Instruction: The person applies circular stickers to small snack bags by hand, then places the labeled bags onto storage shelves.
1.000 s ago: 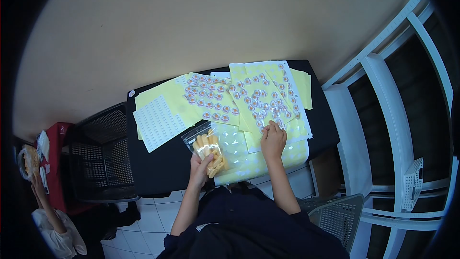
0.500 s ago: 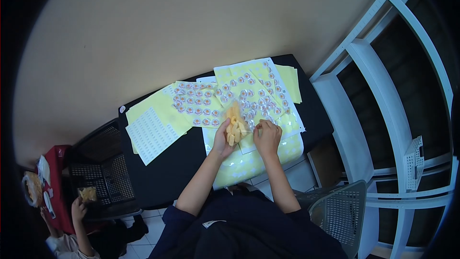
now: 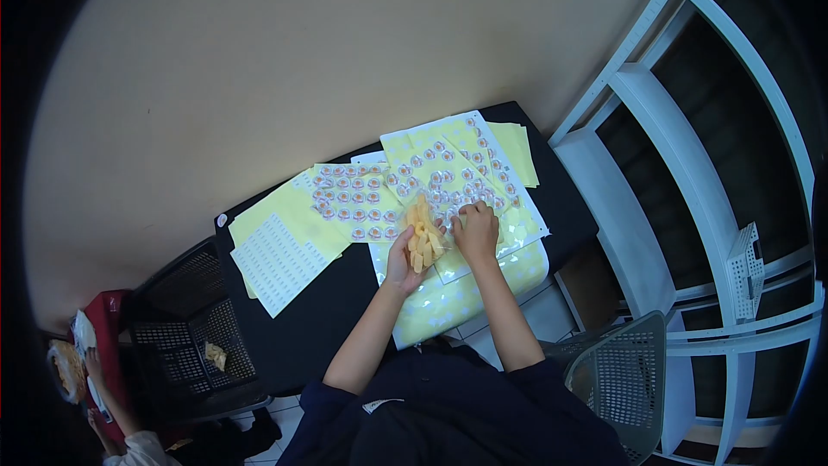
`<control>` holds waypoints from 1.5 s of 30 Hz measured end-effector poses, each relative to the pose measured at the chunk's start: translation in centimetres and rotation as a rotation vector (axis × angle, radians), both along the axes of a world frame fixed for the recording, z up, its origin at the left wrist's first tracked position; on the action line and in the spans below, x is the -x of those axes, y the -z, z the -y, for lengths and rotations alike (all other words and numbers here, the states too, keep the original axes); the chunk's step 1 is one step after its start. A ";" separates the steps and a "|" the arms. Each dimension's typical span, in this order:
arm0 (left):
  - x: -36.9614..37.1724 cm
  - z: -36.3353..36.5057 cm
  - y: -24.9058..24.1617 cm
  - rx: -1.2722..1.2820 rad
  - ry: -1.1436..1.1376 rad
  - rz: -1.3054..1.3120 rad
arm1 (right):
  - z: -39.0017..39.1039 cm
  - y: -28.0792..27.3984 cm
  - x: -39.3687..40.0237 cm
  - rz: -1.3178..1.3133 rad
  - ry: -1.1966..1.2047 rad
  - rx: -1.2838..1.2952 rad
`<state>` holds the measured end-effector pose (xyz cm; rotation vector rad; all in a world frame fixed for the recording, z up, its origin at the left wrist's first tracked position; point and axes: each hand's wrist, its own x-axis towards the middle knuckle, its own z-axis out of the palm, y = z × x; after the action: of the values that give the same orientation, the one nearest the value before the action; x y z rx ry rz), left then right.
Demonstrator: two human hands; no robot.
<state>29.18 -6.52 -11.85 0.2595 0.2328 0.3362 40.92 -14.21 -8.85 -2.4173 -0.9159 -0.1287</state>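
My left hand (image 3: 401,263) is closed around a clear plastic bag (image 3: 423,242) of yellow stick-shaped snacks, held over the near part of the sticker sheets. Just right of the bag is my right hand (image 3: 477,231), its fingers bent down at the lower edge of the sticker rows. Whatever those fingers pinch is too small to make out. Beneath both hands lie yellow backing sheets with round, orange-centred stickers (image 3: 440,179). Another sticker sheet (image 3: 349,200) lies to the left of the bag.
A black-covered table (image 3: 323,315) carries a white label sheet (image 3: 278,263) at left. A black crate (image 3: 185,349) holds a snack bag (image 3: 216,355). A co-worker's hand (image 3: 93,364) is over a red-covered table (image 3: 110,324). A perforated chair (image 3: 625,380) and white shelving (image 3: 655,181) stand at right.
My right hand has shifted slightly up and left over the stickers. The co-worker's snack bag has gone from their hand into the black crate, and that hand has moved to the red-covered table.
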 end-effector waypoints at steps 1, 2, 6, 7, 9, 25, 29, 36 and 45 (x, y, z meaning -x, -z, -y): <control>0.0 0.0 0.0 -0.003 0.003 0.002 | -0.2 0.1 0.0 0.054 0.004 0.027; 0.0 0.0 0.0 -0.007 0.002 0.002 | -0.4 0.2 -0.1 0.055 0.006 0.025; 0.0 -0.1 0.2 0.018 0.014 0.002 | -0.6 0.8 -0.7 0.089 -0.059 0.012; 0.0 -0.1 0.2 0.016 0.014 0.003 | -0.7 0.9 -0.6 0.091 -0.084 -0.001; 0.0 -0.1 0.3 0.015 0.013 0.011 | -0.7 1.0 -0.4 0.081 -0.062 -0.014; 0.2 0.0 -1.0 0.107 -0.002 -0.017 | -0.5 0.2 1.7 -0.042 0.030 -0.020; 0.0 0.0 -1.2 0.111 -0.007 -0.003 | -0.5 0.1 1.8 -0.032 0.034 0.019; -0.1 -0.4 -0.5 0.048 0.002 -0.049 | -0.6 0.4 1.9 -0.109 0.044 0.053; 0.2 -0.5 -1.2 0.100 0.005 -0.063 | -0.5 0.4 1.5 -0.157 0.065 0.034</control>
<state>28.99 -5.99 -10.61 0.1723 0.3099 0.3111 39.39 -13.71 -9.29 -2.4497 -0.7759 0.0528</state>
